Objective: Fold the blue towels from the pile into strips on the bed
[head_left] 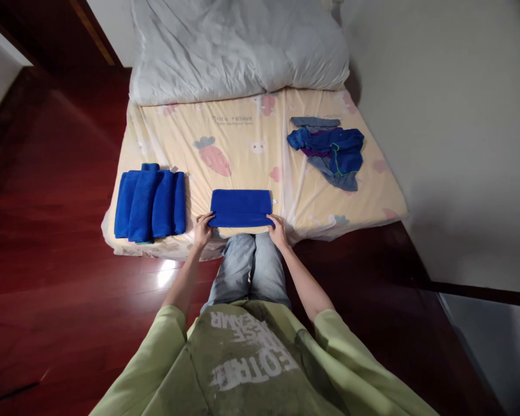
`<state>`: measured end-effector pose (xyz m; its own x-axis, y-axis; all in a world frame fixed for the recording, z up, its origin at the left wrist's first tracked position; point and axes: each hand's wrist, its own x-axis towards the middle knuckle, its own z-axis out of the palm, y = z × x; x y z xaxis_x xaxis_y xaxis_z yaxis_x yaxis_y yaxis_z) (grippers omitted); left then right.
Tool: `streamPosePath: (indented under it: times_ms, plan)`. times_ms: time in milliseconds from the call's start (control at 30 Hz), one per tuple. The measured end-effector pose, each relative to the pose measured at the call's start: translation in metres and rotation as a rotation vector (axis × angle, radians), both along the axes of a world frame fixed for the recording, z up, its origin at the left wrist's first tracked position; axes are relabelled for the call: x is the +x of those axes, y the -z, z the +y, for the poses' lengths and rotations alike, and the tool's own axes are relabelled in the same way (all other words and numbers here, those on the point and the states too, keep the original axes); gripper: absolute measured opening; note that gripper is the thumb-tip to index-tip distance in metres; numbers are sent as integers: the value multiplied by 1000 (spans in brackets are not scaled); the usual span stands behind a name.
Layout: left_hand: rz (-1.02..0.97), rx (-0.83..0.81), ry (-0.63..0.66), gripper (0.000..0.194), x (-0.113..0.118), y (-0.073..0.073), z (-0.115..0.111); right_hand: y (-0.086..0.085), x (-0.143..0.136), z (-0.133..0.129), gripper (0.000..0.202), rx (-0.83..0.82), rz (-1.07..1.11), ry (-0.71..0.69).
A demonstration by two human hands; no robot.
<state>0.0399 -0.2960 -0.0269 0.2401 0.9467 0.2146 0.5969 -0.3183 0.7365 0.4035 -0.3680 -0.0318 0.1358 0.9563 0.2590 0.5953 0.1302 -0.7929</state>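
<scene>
A blue towel point(241, 203) lies on the bed at its front edge, in front of my knees, with its near part folded over in a band. My left hand point(203, 229) pinches the near left corner of that band. At the near right corner, my right hand point(278, 230) grips the cloth between thumb and fingers. To the left, several rolled blue towels point(141, 203) lie side by side, with another roll partly showing behind them. A loose heap of blue, grey and purple cloths point(335, 151) rests on the right part of the bed.
The bed point(242, 156) has a yellowish sheet with carrot prints. A bulky white quilt point(238, 49) covers its far end. A pale wall point(459, 144) rises on the right, and dark red floor point(60, 231) shows at the left.
</scene>
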Motion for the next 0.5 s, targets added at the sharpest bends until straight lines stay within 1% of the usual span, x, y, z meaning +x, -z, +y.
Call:
streamPosePath:
  times_ms: [100, 167, 233, 267, 400, 500]
  plan:
    - [-48, -16, -31, 55, 0, -2, -1, -2, -3, 0, 43, -57, 74, 64]
    - [-65, -60, -88, 45, -1, -3, -2, 0, -3, -2, 39, -109, 135, 116]
    - [-57, -131, -143, 33, -2, -5, -4, 4, -1, -4, 42, -144, 185, 177]
    - [-48, -163, -161, 32, -3, -6, -5, 6, -1, -4, 45, -157, 206, 201]
    - [-24, -212, -183, 37, -1, -9, -4, 13, 3, 0, 51, -224, 264, 232]
    - [-22, -237, -209, 39, 1, -10, 1, 10, 3, 9, 49, -236, 193, 273]
